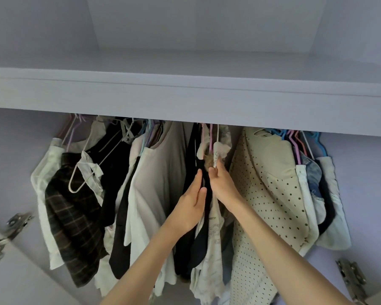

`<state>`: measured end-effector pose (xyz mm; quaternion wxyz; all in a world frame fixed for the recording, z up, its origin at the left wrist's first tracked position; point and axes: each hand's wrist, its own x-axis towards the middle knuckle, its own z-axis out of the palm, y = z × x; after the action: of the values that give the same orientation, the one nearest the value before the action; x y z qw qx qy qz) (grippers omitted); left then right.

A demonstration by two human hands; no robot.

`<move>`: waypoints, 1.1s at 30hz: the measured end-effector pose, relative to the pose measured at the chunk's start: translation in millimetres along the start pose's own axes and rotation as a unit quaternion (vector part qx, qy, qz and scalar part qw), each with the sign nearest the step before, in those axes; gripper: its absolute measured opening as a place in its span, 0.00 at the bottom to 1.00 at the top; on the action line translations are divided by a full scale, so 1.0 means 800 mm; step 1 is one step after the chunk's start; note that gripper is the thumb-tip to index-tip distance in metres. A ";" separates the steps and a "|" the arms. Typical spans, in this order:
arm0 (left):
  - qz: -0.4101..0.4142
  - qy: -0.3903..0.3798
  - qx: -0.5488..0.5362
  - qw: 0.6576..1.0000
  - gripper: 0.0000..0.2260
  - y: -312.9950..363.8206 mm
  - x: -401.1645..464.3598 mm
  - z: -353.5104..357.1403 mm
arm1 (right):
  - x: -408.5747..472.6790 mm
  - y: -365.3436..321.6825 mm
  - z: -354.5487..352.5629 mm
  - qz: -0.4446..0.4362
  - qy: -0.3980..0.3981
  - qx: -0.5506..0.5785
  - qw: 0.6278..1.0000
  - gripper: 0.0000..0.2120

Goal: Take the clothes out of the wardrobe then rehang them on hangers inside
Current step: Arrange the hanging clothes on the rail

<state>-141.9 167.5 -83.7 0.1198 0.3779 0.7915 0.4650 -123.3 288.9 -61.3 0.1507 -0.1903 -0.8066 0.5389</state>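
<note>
Here both hands are up in the middle of the frame, working at the packed row of clothes under the wardrobe's shelf edge (pixel 185 100). The right hand (pixel 223 186) has its fingers (pixel 213 171) curled round the lower end of a white hanger (pixel 217 142), pinching it together with the pale printed garment (pixel 213 227) hanging from it. The left hand (pixel 190 205) lies nearly flat, fingers straight and close together, pressing against the black garment (pixel 198 216) just left of it, seemingly to part the two.

The likely trouble is crowding. The hooks sit tight together at the top centre, so pulling this hanger could drag a neighbour's hook along or snag the black fabric. The rail itself is hidden behind the shelf edge, so the hook must be lifted off blind. A white empty hanger (pixel 84 172) at left already dangles loosely among the plaid piece (pixel 70 227) and may drop if jostled.
</note>
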 end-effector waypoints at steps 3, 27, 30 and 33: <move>0.069 0.068 0.109 0.989 0.22 -0.010 -0.014 -0.016 | -0.006 -0.010 0.005 -0.034 0.064 -0.101 0.992 0.29; -0.023 -0.015 0.022 0.999 0.28 -0.115 -0.036 -0.185 | 0.043 -0.108 0.198 -0.015 0.013 -0.021 1.000 0.24; 0.000 -0.013 0.013 1.000 0.28 -0.119 -0.032 -0.179 | 0.044 -0.105 0.196 -0.024 0.018 0.001 1.000 0.24; 0.007 0.008 -0.006 1.000 0.28 -0.118 -0.031 -0.168 | 0.043 -0.102 0.191 -0.008 0.019 0.030 0.999 0.23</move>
<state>-243.6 36.3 -93.2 0.1120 0.3789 0.7871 0.4737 -234.2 152.6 -41.6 0.1762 -0.1897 -0.7883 0.5581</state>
